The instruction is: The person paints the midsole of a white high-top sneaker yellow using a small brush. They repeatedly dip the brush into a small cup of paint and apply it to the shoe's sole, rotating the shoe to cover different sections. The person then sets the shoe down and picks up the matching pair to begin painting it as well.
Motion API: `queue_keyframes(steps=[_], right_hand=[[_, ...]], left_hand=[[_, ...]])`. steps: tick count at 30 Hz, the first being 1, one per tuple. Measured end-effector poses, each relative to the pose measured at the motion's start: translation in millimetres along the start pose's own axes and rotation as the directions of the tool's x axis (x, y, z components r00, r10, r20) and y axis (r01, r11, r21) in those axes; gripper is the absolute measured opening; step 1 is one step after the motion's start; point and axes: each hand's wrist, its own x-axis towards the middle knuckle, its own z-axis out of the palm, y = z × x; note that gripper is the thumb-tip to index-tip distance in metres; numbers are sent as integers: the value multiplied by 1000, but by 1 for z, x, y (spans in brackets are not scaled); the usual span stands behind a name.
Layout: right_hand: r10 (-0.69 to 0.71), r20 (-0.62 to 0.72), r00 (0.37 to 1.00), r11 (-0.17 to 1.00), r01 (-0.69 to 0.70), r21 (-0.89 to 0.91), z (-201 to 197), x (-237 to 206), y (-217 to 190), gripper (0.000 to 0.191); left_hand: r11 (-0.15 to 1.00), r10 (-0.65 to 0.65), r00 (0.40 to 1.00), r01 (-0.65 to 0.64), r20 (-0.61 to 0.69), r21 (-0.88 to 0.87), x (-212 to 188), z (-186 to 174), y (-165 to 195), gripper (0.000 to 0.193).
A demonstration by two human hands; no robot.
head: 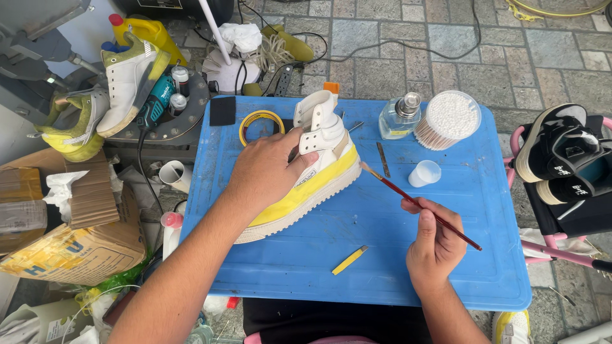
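Yellow tape: it covered the midsole band of the white high-top sneaker, which lay on its side at the centre of the frame on the blue plastic table.
Left hand: it lay clasped over the sneaker's upper, grasping it and pinning it to the table.
Right hand: lower right of centre, fingers pinched around the red handle of a thin paintbrush, whose bristle tip sat just beside the sneaker's toe end, at the masked band; contact could not be told.
Progress: masking looked done along the visible sole edge; no fresh paint could be made out on the upper, so the brushwork seemed barely begun or too fine to see.
Upper table: a roll of yellow tape left of the sneaker, a clear glass bottle, a round tub of cotton swabs and a small white cup to the right.
Lower table: a loose yellow strip lay well apart from both hands.
Left of frame: another white and yellow shoe beside a teal power tool.
Right edge: black sneakers on a pink rack.
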Motion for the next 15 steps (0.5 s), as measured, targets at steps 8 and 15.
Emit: queue_keyframes(steps=[8, 15], right_hand=[[21, -15, 1000, 990, -18, 141, 2, 4, -4, 15], [-3, 16, 1000, 998, 2, 68, 6, 1, -3, 15]], left_hand=[[999, -47, 999, 47, -8, -26, -5, 1, 1, 38], [1000, -11, 999, 10, -53, -16, -5, 2, 0, 36]])
